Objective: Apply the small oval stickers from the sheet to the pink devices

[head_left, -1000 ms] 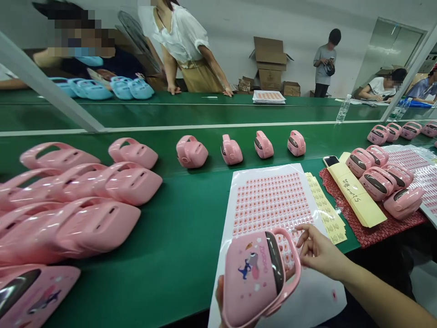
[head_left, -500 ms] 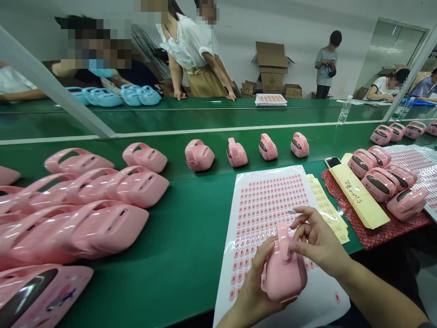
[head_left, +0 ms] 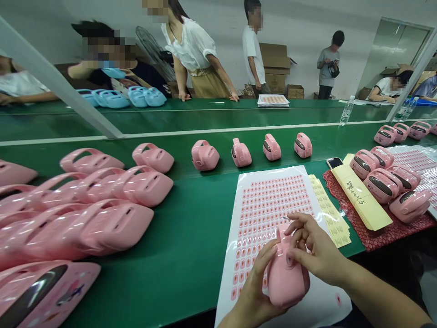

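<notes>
Left hand: its grip is closed around a pink handled case, from the case's left side.
Right hand: its grip is half curled, the thumb against the case near the base of the handle; whether it pinches anything is hard to tell.
Pink case in hand: held up over the lower part of a white sticker sheet, handle end pointing away from the person.
Sticker sheet: lies on the green table, with rows of small pink-and-red stickers.
Right of the sheet: pale yellow labels, then red bubble wrap bearing a yellow packet and more pink cases.
Left side: overlapping rows of pink cases.
Behind the sheet: four spaced pink cases.
Far side: several people and light-blue cases.
</notes>
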The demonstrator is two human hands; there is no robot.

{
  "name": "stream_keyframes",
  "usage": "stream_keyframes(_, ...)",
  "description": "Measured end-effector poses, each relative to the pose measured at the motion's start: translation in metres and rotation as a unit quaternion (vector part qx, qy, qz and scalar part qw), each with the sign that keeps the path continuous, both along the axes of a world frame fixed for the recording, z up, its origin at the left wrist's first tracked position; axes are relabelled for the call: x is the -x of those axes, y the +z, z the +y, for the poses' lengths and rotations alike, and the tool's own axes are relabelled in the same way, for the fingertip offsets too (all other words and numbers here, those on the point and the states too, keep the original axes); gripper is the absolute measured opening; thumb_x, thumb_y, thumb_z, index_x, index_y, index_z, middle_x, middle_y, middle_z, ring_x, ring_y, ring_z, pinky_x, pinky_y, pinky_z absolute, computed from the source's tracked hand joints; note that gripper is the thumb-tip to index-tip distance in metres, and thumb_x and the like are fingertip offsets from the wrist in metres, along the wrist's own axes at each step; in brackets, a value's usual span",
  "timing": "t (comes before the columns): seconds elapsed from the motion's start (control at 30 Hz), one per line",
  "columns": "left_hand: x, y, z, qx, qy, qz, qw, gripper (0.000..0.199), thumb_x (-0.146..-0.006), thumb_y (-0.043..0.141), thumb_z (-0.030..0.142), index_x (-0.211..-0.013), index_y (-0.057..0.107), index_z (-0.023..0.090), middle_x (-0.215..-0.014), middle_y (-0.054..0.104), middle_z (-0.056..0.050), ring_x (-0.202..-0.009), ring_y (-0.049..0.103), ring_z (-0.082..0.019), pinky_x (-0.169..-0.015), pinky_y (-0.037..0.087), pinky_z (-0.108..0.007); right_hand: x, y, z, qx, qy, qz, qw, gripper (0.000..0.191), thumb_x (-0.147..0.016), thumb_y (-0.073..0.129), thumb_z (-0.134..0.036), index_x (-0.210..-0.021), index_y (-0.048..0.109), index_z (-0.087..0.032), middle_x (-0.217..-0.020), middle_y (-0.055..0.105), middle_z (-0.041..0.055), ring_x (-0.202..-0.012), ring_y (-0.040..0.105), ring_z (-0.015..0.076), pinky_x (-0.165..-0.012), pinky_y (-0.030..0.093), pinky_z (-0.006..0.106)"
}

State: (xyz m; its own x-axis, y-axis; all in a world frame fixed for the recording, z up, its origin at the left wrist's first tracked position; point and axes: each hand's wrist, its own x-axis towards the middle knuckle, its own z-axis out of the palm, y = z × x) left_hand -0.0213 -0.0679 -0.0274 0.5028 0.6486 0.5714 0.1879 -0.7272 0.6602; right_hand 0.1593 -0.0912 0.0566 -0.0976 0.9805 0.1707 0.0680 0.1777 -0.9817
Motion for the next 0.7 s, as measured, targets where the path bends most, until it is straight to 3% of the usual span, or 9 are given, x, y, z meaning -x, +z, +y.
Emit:
stream_keyframes(0.1, -0.001, 0.004, 0.0, 0.004, -0.006, 0.001, 1.0, 0.101, -0.059, 0.08, 0.029, -0.141, 0.021, 0.032, -0.13, 0.048, -0.017, -0.117, 0.051, -0.037, -0.087, 0.05, -0.05, -0.001, -0.005, -0.005, -0.139, -0.016, -0.114, 0.984, 0.058, -0.081, 0.049, -0.006, -0.13, 0.031, -0.031, -0.108, 0.056, 0.0067, -0.078, 0.062, 0.0147, -0.068, 0.053, 0.032)
stream_keyframes(0.2, -0.001, 0.007, 0.0, -0.002, -0.013, 0.002, 1.0, 0.101, -0.06, 0.079, 0.032, -0.141, 0.019, 0.033, -0.13, 0.049, -0.017, -0.118, 0.051, -0.037, -0.089, 0.05, -0.049, -0.003, -0.008, -0.01, -0.285, -0.022, -0.244, 0.927, 0.067, -0.088, 0.046, -0.009, -0.141, 0.014, -0.034, -0.117, 0.058, 0.011, -0.1, 0.061, 0.0228, -0.081, 0.053, 0.041)
stream_keyframes(0.27, -0.001, 0.008, 0.0, -0.011, -0.013, 0.0, 1.0, 0.101, -0.061, 0.078, 0.032, -0.142, 0.018, 0.033, -0.131, 0.049, -0.016, -0.118, 0.052, -0.036, -0.089, 0.05, -0.048, -0.004, -0.01, -0.014, -0.332, -0.024, -0.301, 0.894, 0.072, -0.089, 0.046, -0.01, -0.144, 0.005, -0.032, -0.126, 0.056, 0.0138, -0.109, 0.059, 0.0264, -0.083, 0.054, 0.043)
stream_keyframes(0.33, -0.001, 0.01, 0.001, -0.021, -0.006, 0.005, 1.0, 0.104, -0.059, 0.079, 0.031, -0.142, 0.017, 0.033, -0.13, 0.049, -0.016, -0.117, 0.052, -0.036, -0.09, 0.05, -0.047, -0.005, -0.01, -0.017, -0.345, -0.025, -0.33, 0.878, 0.073, -0.089, 0.047, -0.011, -0.145, 0.005, -0.03, -0.134, 0.05, 0.0159, -0.108, 0.061, 0.0281, -0.079, 0.055, 0.043)
stream_keyframes(0.43, 0.001, 0.01, 0.001, -0.027, 0.007, 0.015, 0.999, 0.107, -0.057, 0.08, 0.03, -0.143, 0.015, 0.032, -0.131, 0.05, -0.015, -0.117, 0.052, -0.037, -0.09, 0.049, -0.047, -0.006, -0.009, -0.02, -0.345, -0.031, -0.345, 0.872, 0.07, -0.089, 0.048, -0.012, -0.144, 0.009, -0.029, -0.14, 0.043, 0.0182, -0.107, 0.062, 0.0295, -0.077, 0.055, 0.044)
stream_keyframes(0.5, 0.002, 0.01, 0.001, -0.025, 0.006, 0.02, 0.999, 0.106, -0.059, 0.079, 0.03, -0.143, 0.015, 0.033, -0.13, 0.05, -0.015, -0.116, 0.053, -0.037, -0.089, 0.049, -0.048, -0.007, -0.007, -0.02, -0.323, -0.04, -0.339, 0.883, 0.072, -0.088, 0.053, -0.015, -0.144, 0.01, -0.028, -0.142, 0.039, 0.0192, -0.116, 0.055, 0.0318, -0.081, 0.053, 0.047)
stream_keyframes(0.6, 0.003, 0.011, 0.001, -0.019, -0.009, 0.018, 1.0, 0.103, -0.06, 0.078, 0.03, -0.142, 0.017, 0.035, -0.129, 0.051, -0.014, -0.117, 0.052, -0.037, -0.089, 0.049, -0.05, -0.009, -0.003, -0.016, -0.227, -0.034, -0.275, 0.934, 0.08, -0.082, 0.062, -0.023, -0.144, 0.012, -0.028, -0.146, 0.033, 0.0165, -0.131, 0.037, 0.0334, -0.097, 0.042, 0.054)
stream_keyframes(0.7, 0.003, 0.016, 0.001, -0.028, -0.039, 0.003, 0.999, 0.099, -0.062, 0.078, 0.03, -0.142, 0.019, 0.036, -0.13, 0.05, -0.016, -0.117, 0.052, -0.037, -0.087, 0.049, -0.049, -0.008, -0.003, -0.007, -0.075, 0.021, -0.156, 0.985, 0.085, -0.079, 0.065, -0.028, -0.144, 0.01, -0.029, -0.15, 0.023, 0.0146, -0.132, 0.036, 0.0302, -0.102, 0.036, 0.051)
